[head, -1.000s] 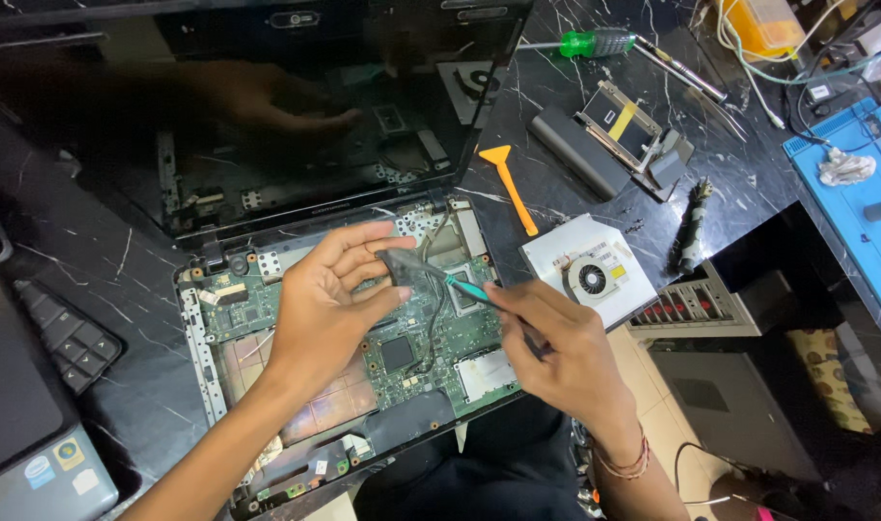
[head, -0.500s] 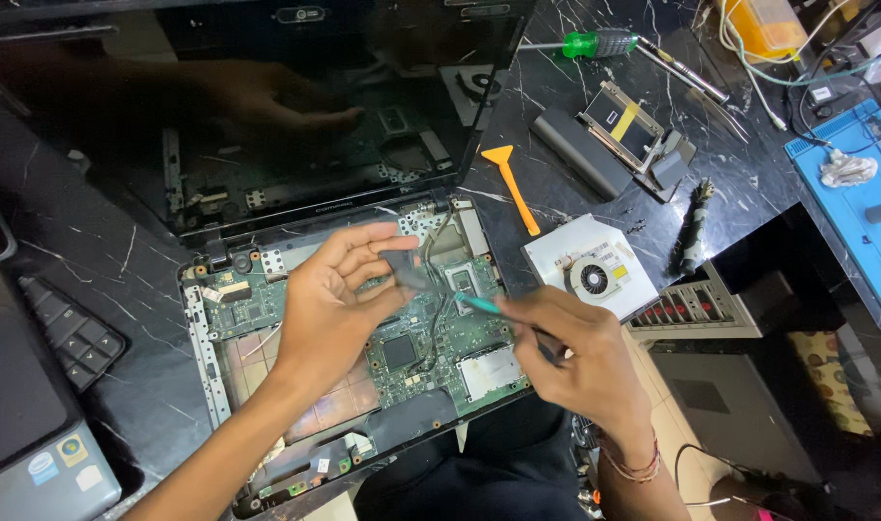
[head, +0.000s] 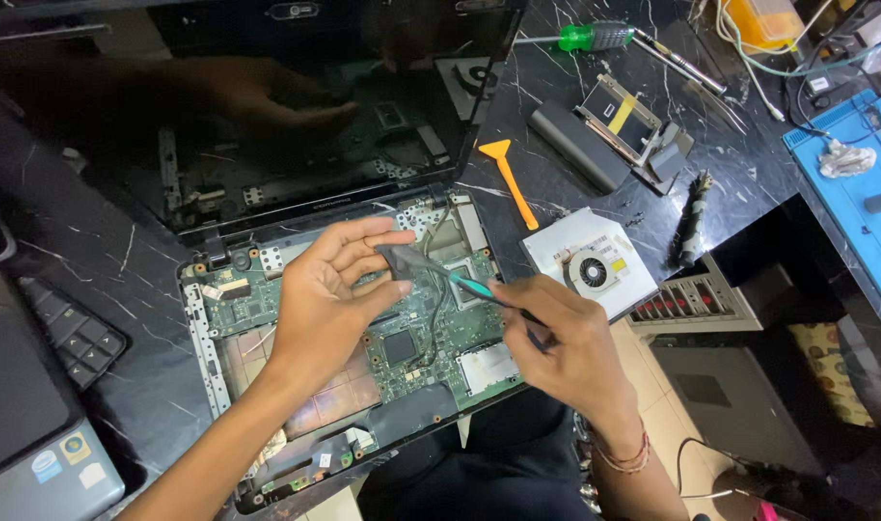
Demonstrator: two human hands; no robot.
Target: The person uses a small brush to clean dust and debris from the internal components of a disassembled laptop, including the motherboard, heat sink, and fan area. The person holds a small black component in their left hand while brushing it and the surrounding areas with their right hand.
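An opened laptop lies before me with its green motherboard bare and its dark screen tilted back. My left hand rests over the board and pinches a small dark grey flat part between thumb and fingers. From the right, my right hand grips a thin teal-handled tool. Its tip points at the grey part, just above the metal heat pipe near the board's upper right.
An orange pry tool, a small fan on a white drive, a black battery, a metal drive caddy, a brush and a green screwdriver lie to the right. A blue mat sits far right. A loose keyboard and a second laptop are at the left.
My left fingers have closed a little more on the grey part. The right hand and its tool shifted slightly, tip still at the part.
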